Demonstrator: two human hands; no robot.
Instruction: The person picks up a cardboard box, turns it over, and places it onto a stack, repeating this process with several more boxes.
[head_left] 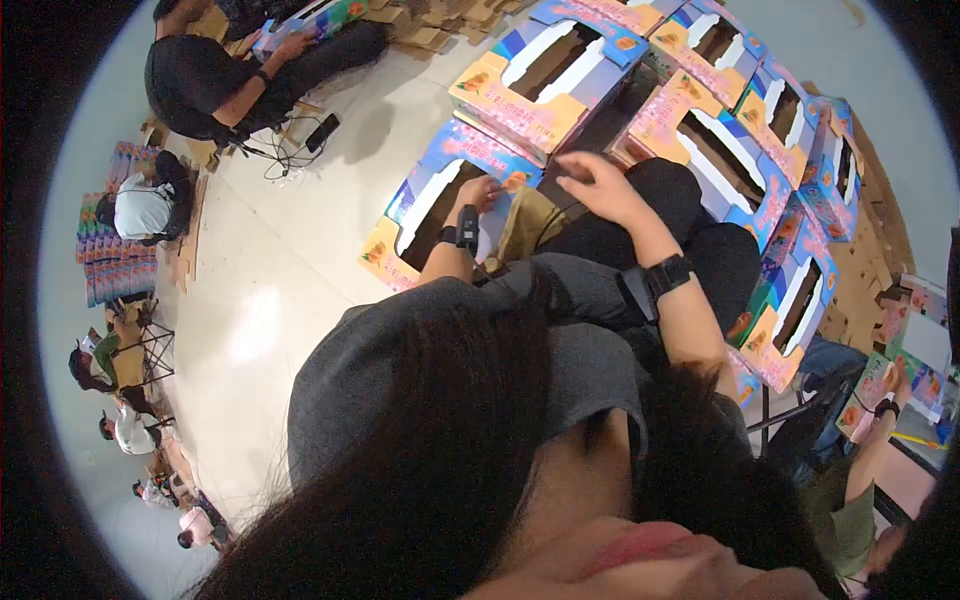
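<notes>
My left hand (481, 193) is at a colourful printed carton (415, 178) with a large cut-out in its top face. Its fingers lie by the right edge of that cut-out, apart from one another as far as I can see. Over my lap, my right hand (600, 188) is held up with thumb and fingers spread, holding nothing. Just beyond it stands another printed carton (525, 115) of the same kind. A tan cloth-like piece (525, 222) lies between my two hands. Both wrists wear dark bands.
More printed cartons (700, 150) stand packed together ahead and to the right. Flattened cardboard (415, 28) lies at the top. A seated person (215, 85) handles a carton at upper left, near a phone (322, 133) and cables on the floor. Another person's hand (895, 380) works at far right.
</notes>
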